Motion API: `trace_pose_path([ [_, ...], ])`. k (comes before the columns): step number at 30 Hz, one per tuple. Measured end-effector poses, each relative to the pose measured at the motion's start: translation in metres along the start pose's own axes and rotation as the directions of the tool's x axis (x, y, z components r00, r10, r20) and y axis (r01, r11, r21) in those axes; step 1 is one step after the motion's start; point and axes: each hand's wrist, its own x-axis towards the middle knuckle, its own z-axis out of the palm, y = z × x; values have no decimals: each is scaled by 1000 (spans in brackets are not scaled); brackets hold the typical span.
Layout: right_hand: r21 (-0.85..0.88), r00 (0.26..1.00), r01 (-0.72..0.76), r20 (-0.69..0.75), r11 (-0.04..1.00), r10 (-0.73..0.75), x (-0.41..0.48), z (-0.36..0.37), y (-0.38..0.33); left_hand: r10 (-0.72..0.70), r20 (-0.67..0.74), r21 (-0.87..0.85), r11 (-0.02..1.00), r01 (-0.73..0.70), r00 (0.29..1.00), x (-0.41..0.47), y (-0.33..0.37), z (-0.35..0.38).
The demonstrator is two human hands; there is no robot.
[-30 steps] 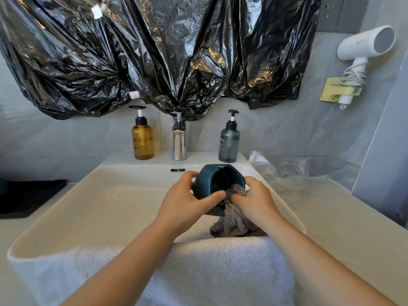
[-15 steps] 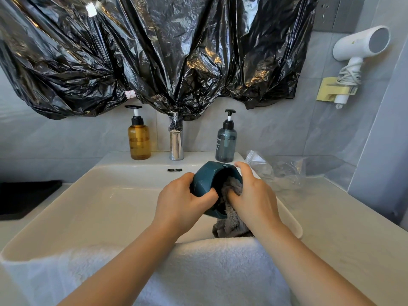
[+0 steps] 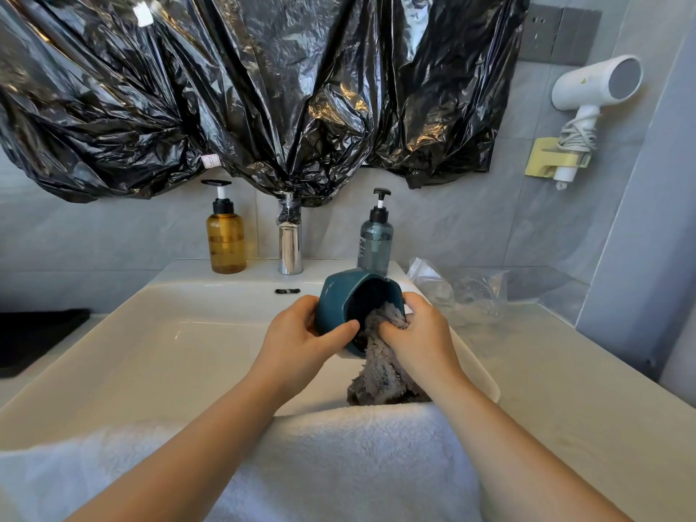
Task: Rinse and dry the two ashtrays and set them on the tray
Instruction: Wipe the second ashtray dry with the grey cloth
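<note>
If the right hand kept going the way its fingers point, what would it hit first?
The right hand grips the grey cloth, pressed into the teal ashtray; pushing on, it would probably meet the ashtray's inner wall right behind the cloth.

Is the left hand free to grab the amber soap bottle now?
Probably not at once: the left hand grips the teal ashtray and would have to let go first. Otherwise nothing stands between it and the amber bottle.

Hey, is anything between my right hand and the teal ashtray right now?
Yes: the grey cloth sits between the right hand and the ashtray, bunched into its bowl. The left hand grips the ashtray's rim bare, with nothing between.
</note>
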Motion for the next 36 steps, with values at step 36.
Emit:
trace_pose_path([
  [36,-325,995,87,-19,942,-99,-2,0,-9,1,-1,64,998,-1,1000,7,-11,-4],
])
